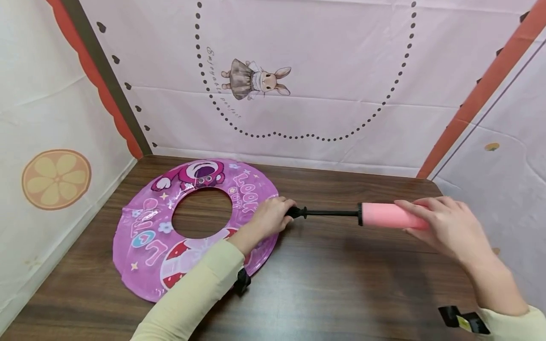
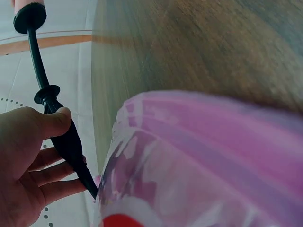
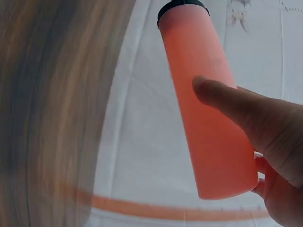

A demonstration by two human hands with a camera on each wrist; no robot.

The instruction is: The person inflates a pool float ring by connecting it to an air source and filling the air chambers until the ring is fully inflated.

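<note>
A purple inflatable swim ring [image 1: 128,251], printed with a pink bear and lettering, lies flat on the table, puffed out with shallow wrinkles. Beside its right edge my left hand [image 1: 269,218] pinches the black nozzle end [image 2: 68,139] of a hand pump between thumb and fingers. In the left wrist view the nozzle's thin tip meets the ring's edge, where a bit of pink shows. A black rod [image 1: 332,213] links this end to the pink pump barrel [image 1: 379,215]. My right hand [image 1: 456,229] grips the barrel's far end, thumb along its side, above the table.
The brown wooden table [image 1: 341,289] has rounded back corners. Printed cloth walls stand around it: a back one [image 1: 341,71] with a rabbit figure, a left one [image 1: 38,113] with an orange slice, and another [image 1: 512,189] at the right. Black straps sit at both wrists.
</note>
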